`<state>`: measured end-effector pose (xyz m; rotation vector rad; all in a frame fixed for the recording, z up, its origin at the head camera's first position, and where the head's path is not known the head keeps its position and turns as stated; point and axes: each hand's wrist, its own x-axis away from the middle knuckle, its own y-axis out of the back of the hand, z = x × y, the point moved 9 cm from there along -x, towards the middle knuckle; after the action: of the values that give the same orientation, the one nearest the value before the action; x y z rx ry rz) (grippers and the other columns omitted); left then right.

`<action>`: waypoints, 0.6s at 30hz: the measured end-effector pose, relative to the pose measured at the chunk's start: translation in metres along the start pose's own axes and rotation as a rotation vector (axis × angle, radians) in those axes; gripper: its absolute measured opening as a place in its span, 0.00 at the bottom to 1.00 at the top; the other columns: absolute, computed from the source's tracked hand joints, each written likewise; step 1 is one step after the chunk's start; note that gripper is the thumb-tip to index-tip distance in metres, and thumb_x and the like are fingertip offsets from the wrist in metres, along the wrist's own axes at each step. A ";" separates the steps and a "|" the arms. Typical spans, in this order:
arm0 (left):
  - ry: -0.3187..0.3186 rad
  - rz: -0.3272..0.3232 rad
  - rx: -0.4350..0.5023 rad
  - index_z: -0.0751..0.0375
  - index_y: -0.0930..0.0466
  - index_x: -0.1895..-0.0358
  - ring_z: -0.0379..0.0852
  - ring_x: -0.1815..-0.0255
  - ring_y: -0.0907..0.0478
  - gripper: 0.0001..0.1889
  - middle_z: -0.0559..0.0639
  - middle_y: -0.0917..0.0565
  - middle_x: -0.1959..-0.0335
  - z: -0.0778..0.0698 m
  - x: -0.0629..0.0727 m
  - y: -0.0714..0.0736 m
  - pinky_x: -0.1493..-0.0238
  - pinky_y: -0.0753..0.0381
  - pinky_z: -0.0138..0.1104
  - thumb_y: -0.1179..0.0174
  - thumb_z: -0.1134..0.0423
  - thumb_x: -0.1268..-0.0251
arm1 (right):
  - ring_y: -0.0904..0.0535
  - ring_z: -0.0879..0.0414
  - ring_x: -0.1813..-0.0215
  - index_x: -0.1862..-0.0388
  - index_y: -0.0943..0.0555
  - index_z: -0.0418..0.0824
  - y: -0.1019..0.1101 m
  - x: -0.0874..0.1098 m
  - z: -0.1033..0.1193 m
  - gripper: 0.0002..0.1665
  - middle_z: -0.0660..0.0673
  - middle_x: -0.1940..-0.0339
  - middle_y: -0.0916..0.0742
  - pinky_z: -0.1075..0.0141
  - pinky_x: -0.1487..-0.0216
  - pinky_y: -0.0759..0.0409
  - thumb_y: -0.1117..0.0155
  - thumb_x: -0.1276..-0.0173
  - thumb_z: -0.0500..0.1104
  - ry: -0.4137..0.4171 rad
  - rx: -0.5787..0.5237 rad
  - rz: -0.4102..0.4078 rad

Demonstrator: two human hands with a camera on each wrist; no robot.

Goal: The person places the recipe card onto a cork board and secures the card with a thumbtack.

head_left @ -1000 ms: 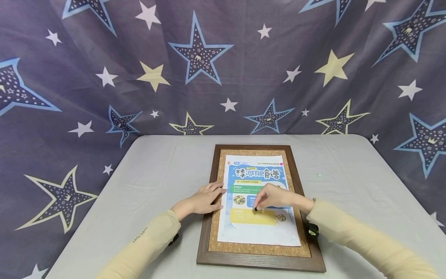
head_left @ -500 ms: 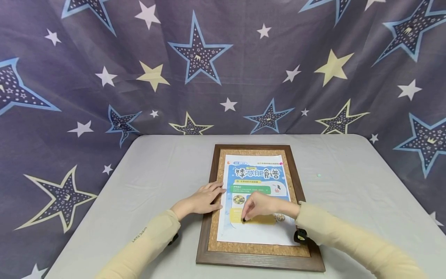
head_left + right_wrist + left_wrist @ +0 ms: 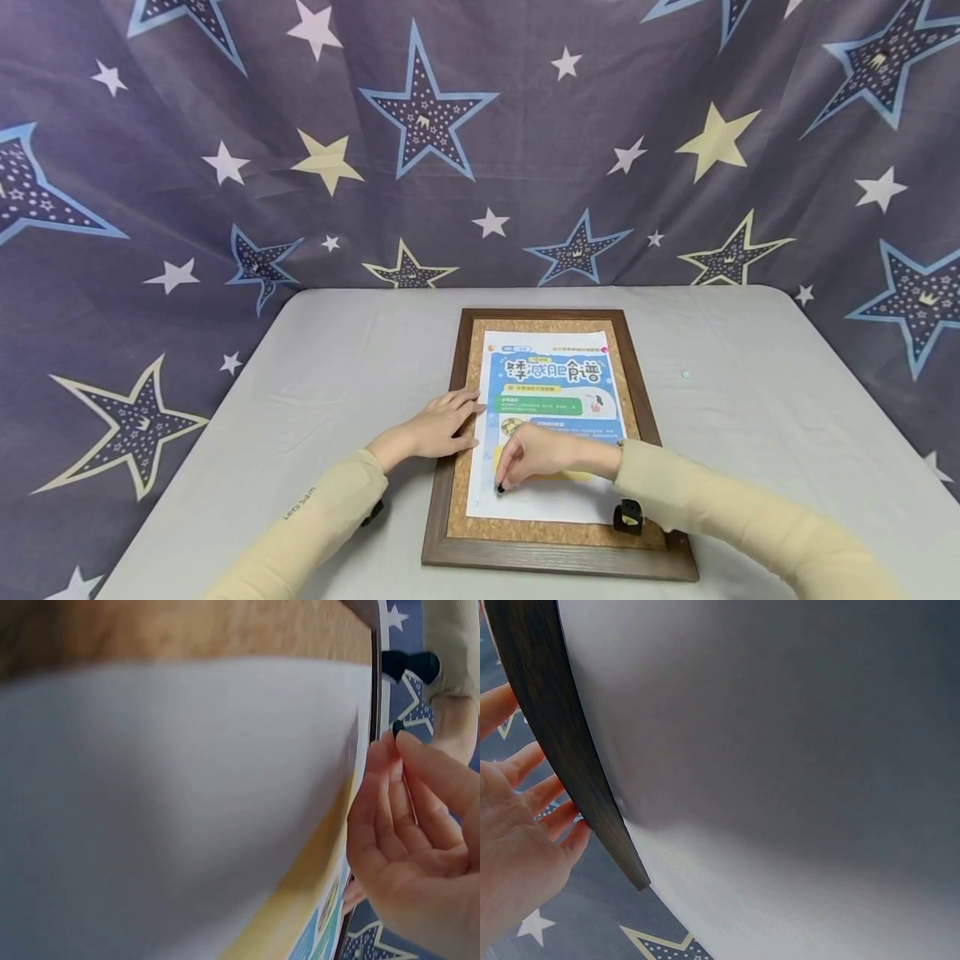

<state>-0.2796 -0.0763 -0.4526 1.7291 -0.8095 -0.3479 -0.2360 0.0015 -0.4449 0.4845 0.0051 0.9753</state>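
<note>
My right hand (image 3: 534, 454) pinches a small black push pin (image 3: 398, 727) between thumb and forefinger. In the head view the pin sits over the lower left part of a printed sheet (image 3: 555, 505). This sheet, with blue, green and yellow panels, lies on a cork board (image 3: 517, 528) with a dark brown wooden frame (image 3: 540, 556). My left hand (image 3: 442, 427) rests with spread fingers across the board's left edge, fingertips at the sheet's left side. In the left wrist view its fingers (image 3: 544, 780) reach over the frame's edge.
A small teal piece (image 3: 686, 375) lies on the grey tablecloth (image 3: 360, 358) to the right of the board. Small orange (image 3: 491, 348) and pink (image 3: 604, 350) spots mark the sheet's upper corners. A star-patterned curtain (image 3: 450, 208) hangs behind the table.
My right hand has moved with the black push pin from the sheet's middle down and left toward its lower left corner. The left hand has stayed in place.
</note>
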 end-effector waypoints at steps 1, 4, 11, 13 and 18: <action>-0.001 -0.003 0.003 0.62 0.40 0.37 0.57 0.32 0.54 0.28 0.59 0.47 0.33 0.000 0.000 0.000 0.37 0.51 0.50 0.50 0.52 0.37 | 0.22 0.63 0.76 0.73 0.17 0.31 -0.002 -0.001 0.002 0.04 0.42 0.76 0.14 0.74 0.72 0.25 0.38 0.49 0.29 0.012 -0.009 0.001; 0.003 0.000 -0.003 0.62 0.40 0.37 0.56 0.32 0.54 0.29 0.59 0.47 0.33 0.000 0.000 0.000 0.36 0.52 0.50 0.51 0.51 0.37 | 0.21 0.62 0.76 0.74 0.17 0.29 -0.007 -0.002 0.005 0.04 0.40 0.76 0.15 0.75 0.73 0.26 0.38 0.50 0.28 0.034 -0.035 0.007; -0.010 -0.013 -0.005 0.63 0.39 0.37 0.57 0.32 0.53 0.28 0.60 0.47 0.33 0.000 0.000 0.001 0.37 0.51 0.51 0.50 0.52 0.37 | 0.21 0.65 0.77 0.74 0.17 0.29 -0.015 -0.007 0.008 0.04 0.39 0.76 0.15 0.75 0.72 0.25 0.38 0.50 0.27 0.056 -0.035 0.005; -0.011 -0.012 -0.009 0.63 0.40 0.37 0.57 0.32 0.53 0.28 0.61 0.47 0.33 0.000 0.000 0.001 0.37 0.51 0.51 0.50 0.53 0.37 | 0.22 0.66 0.77 0.75 0.17 0.29 -0.017 -0.008 0.008 0.04 0.39 0.76 0.15 0.75 0.72 0.25 0.38 0.50 0.27 0.052 -0.037 -0.003; -0.015 -0.010 -0.007 0.63 0.40 0.37 0.57 0.32 0.53 0.28 0.61 0.47 0.33 -0.001 0.001 0.001 0.37 0.51 0.51 0.50 0.53 0.37 | 0.22 0.67 0.78 0.75 0.18 0.26 -0.022 -0.009 0.008 0.03 0.37 0.77 0.15 0.76 0.74 0.25 0.38 0.51 0.26 0.051 -0.067 -0.023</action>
<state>-0.2792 -0.0764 -0.4509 1.7269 -0.8098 -0.3703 -0.2217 -0.0192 -0.4481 0.3976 0.0236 0.9620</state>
